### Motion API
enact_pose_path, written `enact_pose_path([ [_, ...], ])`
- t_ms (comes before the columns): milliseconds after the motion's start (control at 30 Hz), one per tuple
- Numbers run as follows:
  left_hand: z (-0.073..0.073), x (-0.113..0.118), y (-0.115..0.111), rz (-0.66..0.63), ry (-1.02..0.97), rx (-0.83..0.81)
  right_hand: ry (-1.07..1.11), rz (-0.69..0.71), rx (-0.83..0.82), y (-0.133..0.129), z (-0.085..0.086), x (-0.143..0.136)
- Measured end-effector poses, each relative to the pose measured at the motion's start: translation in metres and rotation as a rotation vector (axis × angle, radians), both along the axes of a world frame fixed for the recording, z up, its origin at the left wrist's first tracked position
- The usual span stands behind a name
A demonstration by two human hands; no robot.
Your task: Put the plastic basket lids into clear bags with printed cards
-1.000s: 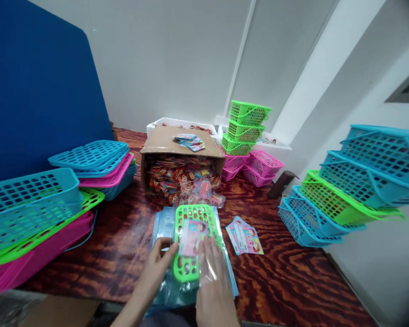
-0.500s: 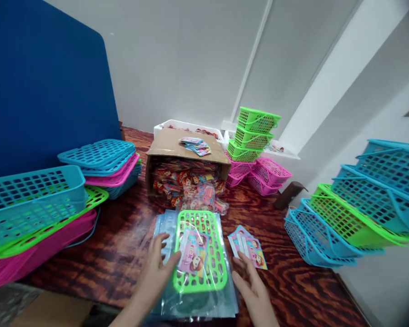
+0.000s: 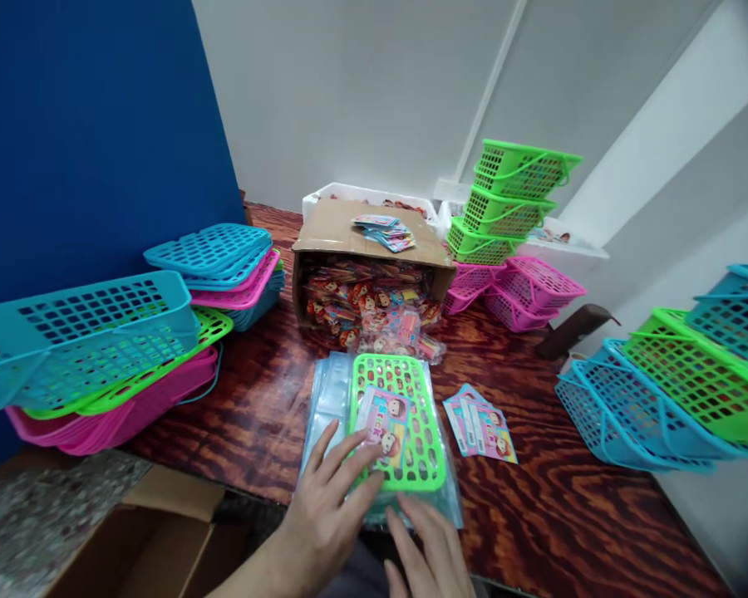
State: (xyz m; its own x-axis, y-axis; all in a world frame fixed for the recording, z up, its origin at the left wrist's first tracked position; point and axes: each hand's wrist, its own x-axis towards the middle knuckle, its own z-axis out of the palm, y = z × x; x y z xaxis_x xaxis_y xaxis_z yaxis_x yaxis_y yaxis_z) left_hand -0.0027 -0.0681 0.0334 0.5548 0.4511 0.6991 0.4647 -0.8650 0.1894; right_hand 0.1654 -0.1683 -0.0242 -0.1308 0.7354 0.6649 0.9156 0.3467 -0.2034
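Green basket (image 3: 405, 415), upside down with a sticker card (image 3: 386, 415) on it, lies on clear bags (image 3: 327, 399) at the table's (image 3: 567, 515) near edge. Your left hand (image 3: 324, 515) rests flat, fingers spread, against its near left corner. Your right hand (image 3: 427, 552) lies open on the bags just below it, holding nothing.

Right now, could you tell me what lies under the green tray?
The green tray rests on a stack of clear plastic bags on the table. The left hand covers its near-left corner; anything beneath the bags is hidden.

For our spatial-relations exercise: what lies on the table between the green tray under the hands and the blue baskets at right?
Head view: a small fan of cartoon cards on the table.
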Motion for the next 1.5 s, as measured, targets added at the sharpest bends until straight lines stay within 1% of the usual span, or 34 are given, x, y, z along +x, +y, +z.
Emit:
enact_pose_path([
  [133,0.011,0.005,0.003,0.027,-0.091,-0.046,-0.136,0.069,0.024,0.017,0.01,-0.004],
  [233,0.013,0.006,0.004,0.047,-0.137,-0.041,-0.189,0.032,-0.044,0.028,0.023,-0.011],
  [367,0.011,0.0,0.003,0.09,-0.149,-0.063,-0.181,-0.008,-0.082,0.038,0.035,-0.012],
  [500,0.008,-0.003,0.0,0.061,-0.14,-0.03,-0.135,-0.034,-0.059,0.048,0.035,-0.008],
  [633,0.005,-0.002,-0.003,0.049,-0.13,-0.033,-0.144,-0.062,-0.066,0.055,0.032,-0.007],
  [767,0.003,-0.002,-0.004,0.03,-0.118,-0.058,-0.15,-0.058,-0.086,0.053,0.033,-0.005],
  [900,0.0,-0.002,-0.004,0.028,-0.107,-0.08,-0.107,-0.037,-0.1,0.048,0.032,-0.003],
  [1067,-0.001,-0.002,-0.004,0.009,-0.089,-0.142,-0.084,-0.041,-0.116,0.049,0.032,0.0],
  [1200,0.002,-0.009,-0.008,-0.093,-0.055,-0.289,-0.098,-0.025,-0.127,0.052,0.034,0.001],
  [1233,0.003,-0.011,-0.009,-0.112,-0.07,-0.347,-0.083,-0.022,-0.132,0.052,0.034,0.001],
  [1267,0.002,-0.012,-0.009,-0.101,-0.109,-0.415,-0.063,-0.022,-0.134,0.05,0.032,0.001],
  [1300,0.002,-0.013,-0.008,-0.048,-0.171,-0.49,-0.047,-0.023,-0.132,0.047,0.029,0.0],
  [1367,-0.001,-0.013,-0.002,0.142,-0.315,-0.67,-0.039,0.001,-0.088,0.035,0.022,0.001],
  [1433,-0.005,-0.012,0.011,0.313,-0.413,-0.879,-0.05,0.043,-0.001,0.016,0.016,0.005],
  [1467,-0.006,-0.012,0.019,0.353,-0.435,-0.978,-0.036,0.054,0.033,0.007,0.015,0.009],
  [1500,-0.007,-0.011,0.027,0.356,-0.441,-1.073,0.003,0.05,0.053,-0.002,0.016,0.015],
])
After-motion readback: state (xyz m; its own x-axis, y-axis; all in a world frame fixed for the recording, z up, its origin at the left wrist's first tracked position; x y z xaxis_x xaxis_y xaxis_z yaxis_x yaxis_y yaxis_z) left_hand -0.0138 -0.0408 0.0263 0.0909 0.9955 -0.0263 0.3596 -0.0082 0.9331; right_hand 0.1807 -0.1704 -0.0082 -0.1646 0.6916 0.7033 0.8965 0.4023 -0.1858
